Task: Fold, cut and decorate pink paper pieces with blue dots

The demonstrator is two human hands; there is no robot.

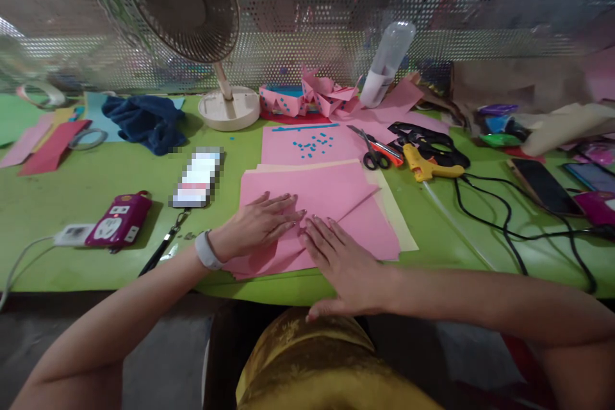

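Note:
A stack of pink paper sheets (331, 195) lies on the green table (86, 186) in front of me, the top sheet folded over diagonally. My left hand (257, 224), with a white wristband, lies flat on the fold with fingers stretched out. My right hand (343, 262) presses flat on the lower part of the same sheet, fingertips almost touching the left hand's. Neither hand grips anything. A cream sheet (401, 221) sticks out under the pink stack at the right.
Behind the stack: a pink sheet with small blue bits (310, 141), scissors (375, 150), a yellow glue gun (430, 166) with black cable, folded pink paper pieces (312, 99), a bottle (387, 64), a fan (192, 6). Left: blue cloth (144, 122), magenta power strip (119, 221). Right: phones (545, 186).

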